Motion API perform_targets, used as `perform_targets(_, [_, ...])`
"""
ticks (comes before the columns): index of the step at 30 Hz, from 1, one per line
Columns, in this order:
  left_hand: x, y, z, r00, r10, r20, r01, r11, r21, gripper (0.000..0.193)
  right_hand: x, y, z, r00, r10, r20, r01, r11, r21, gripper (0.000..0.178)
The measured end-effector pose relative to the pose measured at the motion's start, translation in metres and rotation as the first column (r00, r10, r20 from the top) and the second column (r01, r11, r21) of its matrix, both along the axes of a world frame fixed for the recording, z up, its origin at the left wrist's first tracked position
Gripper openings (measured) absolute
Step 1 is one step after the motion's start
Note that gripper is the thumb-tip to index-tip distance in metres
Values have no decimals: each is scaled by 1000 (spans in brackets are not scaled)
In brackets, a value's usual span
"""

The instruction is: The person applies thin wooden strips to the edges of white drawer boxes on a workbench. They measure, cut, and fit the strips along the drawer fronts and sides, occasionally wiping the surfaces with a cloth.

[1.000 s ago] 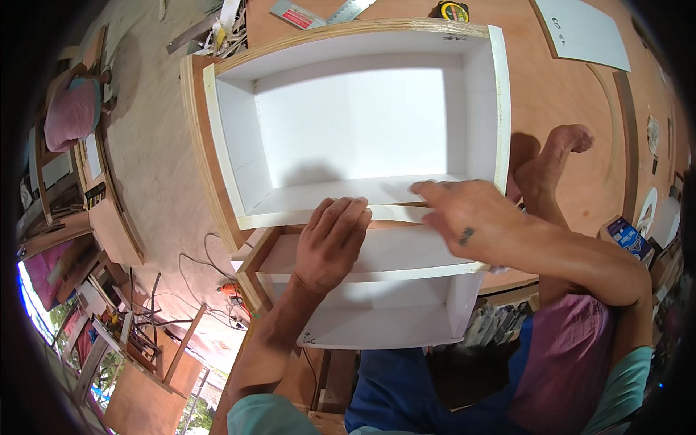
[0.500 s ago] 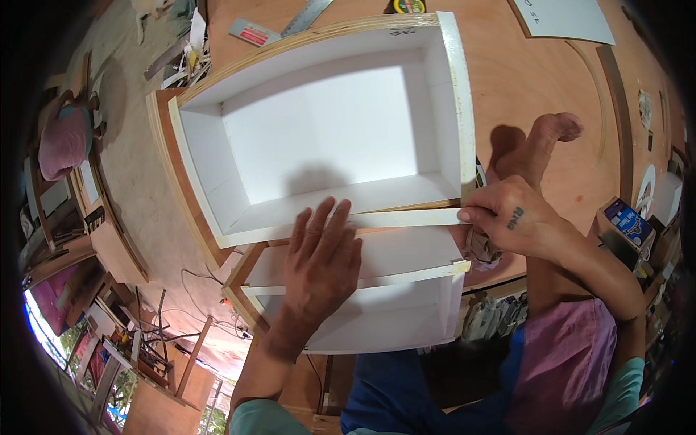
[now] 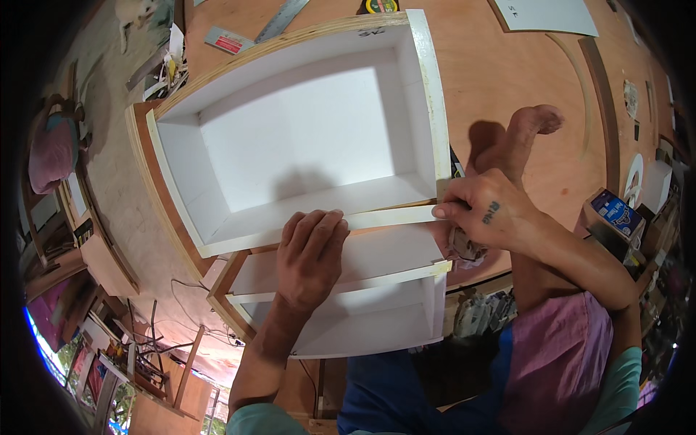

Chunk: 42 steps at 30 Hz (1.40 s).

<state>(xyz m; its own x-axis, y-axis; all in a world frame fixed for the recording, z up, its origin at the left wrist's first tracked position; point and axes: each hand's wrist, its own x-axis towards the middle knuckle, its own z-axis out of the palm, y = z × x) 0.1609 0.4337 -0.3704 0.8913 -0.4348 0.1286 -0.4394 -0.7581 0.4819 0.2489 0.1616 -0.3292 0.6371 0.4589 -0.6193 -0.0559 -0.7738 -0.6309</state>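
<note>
A white open box like a drawer [image 3: 429, 101], with raw plywood along its far edge, lies hollow side up before me. A thin white edging strip [image 3: 395, 217] runs along its near rim. My right hand [image 3: 487, 210] pinches the strip's right end between thumb and finger at the box's near right corner. Midway along the same rim, my left hand [image 3: 312, 257] has its fingers bent over the strip, pressed close together; its thumb is hidden. Beneath the forearm, nearer to me, is a second white box [image 3: 348, 284] with a similar pale rim.
Beyond the box lie a metal square [image 3: 230, 40] and a tape measure [image 3: 380, 6]. A white sheet [image 3: 547, 16] is at the far right. My bare foot [image 3: 533, 127] rests on the wooden surface. A blue carton [image 3: 616, 214] stands right; another person [image 3: 54, 148] is far left.
My left hand's fingers were stretched out over the rim and are now bent onto the strip. My right hand keeps its pinch. The whole view has shifted slightly, the box appearing farther left.
</note>
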Motion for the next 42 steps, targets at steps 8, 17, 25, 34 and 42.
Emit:
perform_targets(8, [3,-1,0,1000,-15,16,15,1000,-5,14,-1,-8,0,995,-75,-62,77,997,29,18])
perform_targets(17, [8,-35,23,997,53,-60,-54,999,-6,19,1,-6,1,961,-186,-204,201,978,52,15])
perform_targets(25, [11,-55,-3,996,-84,-38,78,989,-129,21,-3,-5,-5,977,-149,-153,154,988,16,12])
perform_targets(34, [14,-53,-7,995,-104,0,104,990,-93,23,-3,-3,-5,992,-94,-85,96,995,19,13])
perform_targets(42, [13,-54,-5,997,-83,10,83,995,-62,22,-3,-7,-8,1000,-8,20,8,1000,-2,9])
